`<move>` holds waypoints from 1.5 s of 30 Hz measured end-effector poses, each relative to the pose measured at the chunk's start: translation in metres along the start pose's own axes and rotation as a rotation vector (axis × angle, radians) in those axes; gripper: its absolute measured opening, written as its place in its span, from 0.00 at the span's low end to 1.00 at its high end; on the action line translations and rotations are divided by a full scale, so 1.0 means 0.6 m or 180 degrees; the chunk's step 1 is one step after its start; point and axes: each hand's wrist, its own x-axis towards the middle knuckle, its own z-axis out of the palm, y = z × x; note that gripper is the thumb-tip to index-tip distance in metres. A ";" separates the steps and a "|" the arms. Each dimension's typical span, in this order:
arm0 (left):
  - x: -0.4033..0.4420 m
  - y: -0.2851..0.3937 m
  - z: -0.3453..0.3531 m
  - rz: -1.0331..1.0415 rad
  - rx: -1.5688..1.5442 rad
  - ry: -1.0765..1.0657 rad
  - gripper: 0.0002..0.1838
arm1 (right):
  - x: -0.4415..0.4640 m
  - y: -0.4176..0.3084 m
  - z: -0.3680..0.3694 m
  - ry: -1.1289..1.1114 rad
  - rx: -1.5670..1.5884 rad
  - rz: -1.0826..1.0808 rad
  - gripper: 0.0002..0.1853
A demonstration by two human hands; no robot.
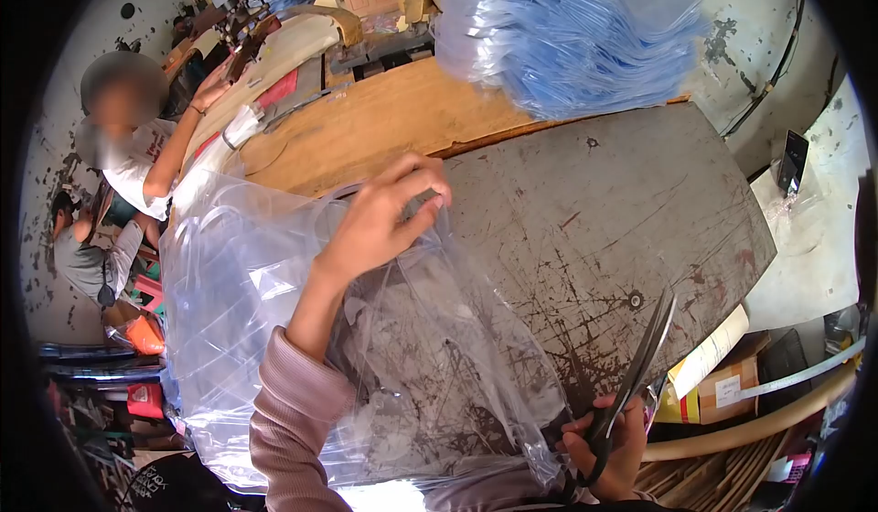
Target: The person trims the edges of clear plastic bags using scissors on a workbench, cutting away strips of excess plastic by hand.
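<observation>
My left hand (pixel 389 210), its arm in a mauve sleeve, pinches the upper edge of a clear plastic sheet (pixel 261 279) above the worktable. The sheet spreads loosely to the left and hangs in folds toward my body. My right hand (pixel 613 448) is near the table's front edge, wrapped round the dark handles of a pair of scissors (pixel 645 352). The blades point up and away from me, close together. The sheet's lower right edge lies near my right hand; whether they touch, I cannot tell.
A scratched grey board (pixel 604 201) covers the worktable beside a wooden strip (pixel 366 132). At the back stands a pile of bluish plastic sheets (pixel 585 41). A cardboard box (pixel 732 388) sits below on the right. Two people (pixel 137 160) are at the left.
</observation>
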 end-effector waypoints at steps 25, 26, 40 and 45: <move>-0.022 -0.016 -0.218 -0.0582 -0.1379 0.1336 0.03 | 0.006 0.000 -0.042 -0.0316 0.0620 -0.0371 0.20; -0.030 -0.012 -0.277 -0.0880 -0.1098 0.1562 0.03 | 0.007 0.006 -0.049 -0.0301 0.0580 -0.0418 0.19; -0.228 0.272 -0.378 -0.1029 0.2016 0.2266 0.13 | 0.006 0.030 -0.056 -0.0990 0.0619 -0.0170 0.28; -0.205 0.398 -0.091 -0.1265 0.0892 0.0617 0.10 | -0.011 0.045 -0.069 -0.0834 0.0345 -0.0331 0.30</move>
